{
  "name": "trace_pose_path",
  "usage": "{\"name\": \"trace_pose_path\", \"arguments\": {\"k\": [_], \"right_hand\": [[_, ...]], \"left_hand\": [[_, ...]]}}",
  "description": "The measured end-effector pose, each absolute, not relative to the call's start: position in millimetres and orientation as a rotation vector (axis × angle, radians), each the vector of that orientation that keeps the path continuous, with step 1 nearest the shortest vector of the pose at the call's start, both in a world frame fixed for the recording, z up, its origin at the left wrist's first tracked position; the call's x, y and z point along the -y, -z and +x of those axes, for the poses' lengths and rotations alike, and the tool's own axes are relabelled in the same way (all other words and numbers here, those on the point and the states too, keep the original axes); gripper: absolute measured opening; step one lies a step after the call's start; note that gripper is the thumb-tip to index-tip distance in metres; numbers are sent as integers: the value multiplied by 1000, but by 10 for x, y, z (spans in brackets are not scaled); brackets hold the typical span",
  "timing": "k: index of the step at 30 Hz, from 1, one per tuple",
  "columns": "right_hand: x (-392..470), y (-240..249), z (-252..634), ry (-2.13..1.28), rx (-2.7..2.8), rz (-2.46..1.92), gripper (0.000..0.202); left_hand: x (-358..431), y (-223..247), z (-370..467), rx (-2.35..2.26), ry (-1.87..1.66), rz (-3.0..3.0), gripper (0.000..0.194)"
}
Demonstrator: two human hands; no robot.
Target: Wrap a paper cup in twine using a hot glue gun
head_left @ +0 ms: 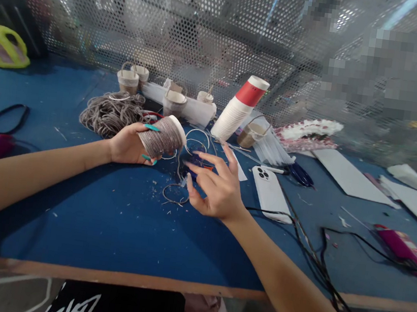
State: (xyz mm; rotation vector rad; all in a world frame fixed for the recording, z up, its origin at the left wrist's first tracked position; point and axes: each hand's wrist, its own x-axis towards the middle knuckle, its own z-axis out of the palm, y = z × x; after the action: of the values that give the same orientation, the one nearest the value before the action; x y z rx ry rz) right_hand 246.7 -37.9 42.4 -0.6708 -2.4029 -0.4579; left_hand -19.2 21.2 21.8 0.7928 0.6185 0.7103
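Note:
My left hand [127, 144] is wrapped around a paper cup [162, 137] tilted on its side, its wall wound with grey-brown cord. From the cup's rim end a loose cord tail [179, 165] hangs toward the table. Just right of it, my right hand [217, 184] hovers with fingers stretched and apart, and nothing shows in its grasp. Below its fingertips lie a small cord loop [175, 194] and scraps. A heap of the same cord [111, 113] sits behind my left hand.
A leaning stack of paper cups [240, 109] stands at the back, near small cord-covered baskets [174, 103] with handles. Clear glue sticks [273, 144] lie beside them. A white phone [271, 194], black cables [307, 248] and a magenta device [405, 250] are to the right.

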Motion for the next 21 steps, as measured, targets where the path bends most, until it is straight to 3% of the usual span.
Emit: {"name": "trace_pose_path", "arguments": {"k": [4, 8, 11, 15, 21], "right_hand": [[352, -396, 2438, 367, 2107, -624, 13], [341, -375, 2353, 209, 2055, -679, 65], [346, -302, 2321, 40, 2216, -715, 85], [373, -219, 2317, -123, 2339, -723, 93], [402, -256, 2317, -179, 2399, -668, 87]], "left_hand": [[-181, -237, -170, -500, -639, 870, 59], [-149, -193, -155, -453, -627, 926, 67], [-152, -106, -142, -450, -674, 938, 63], [-162, -33, -100, -410, -723, 969, 56], [-136, -73, -59, -357, -790, 983, 52]]}}
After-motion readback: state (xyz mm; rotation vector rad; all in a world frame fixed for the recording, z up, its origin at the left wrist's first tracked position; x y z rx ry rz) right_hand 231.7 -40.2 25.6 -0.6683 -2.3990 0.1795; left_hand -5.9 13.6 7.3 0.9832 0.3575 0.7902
